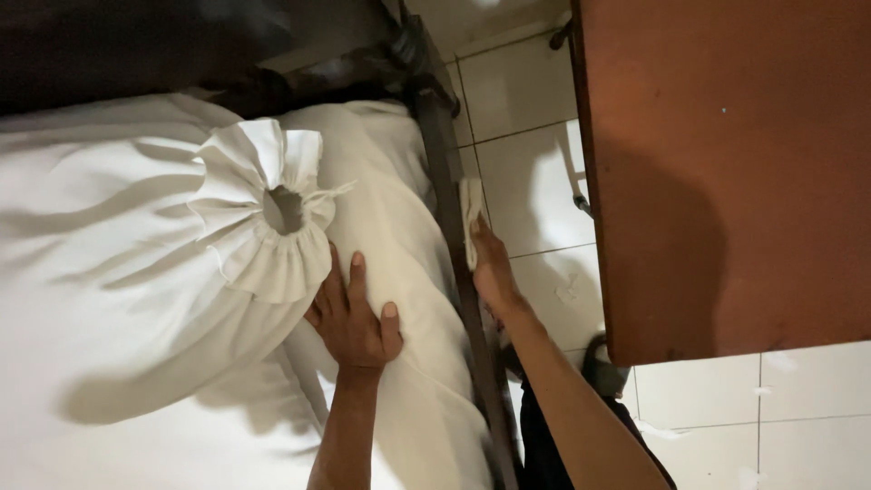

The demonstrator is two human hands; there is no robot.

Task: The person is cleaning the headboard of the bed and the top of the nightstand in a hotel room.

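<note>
A big white cloth sack (118,272) lies on its side, its mouth gathered into a ruffled opening (272,218) with a drawstring. My left hand (354,318) lies flat, fingers spread, against the sack just below the ruffle and on the white cloth (408,254) beneath it. My right hand (490,268) is at the dark metal frame rail (449,181) and grips a small white wad of cloth or stuffing (471,213) beside the rail.
A reddish-brown wooden tabletop (726,163) fills the upper right. White floor tiles (526,181) show between the rail and the table, with small white scraps (762,390) scattered on them. A dark surface (136,45) lies along the top left.
</note>
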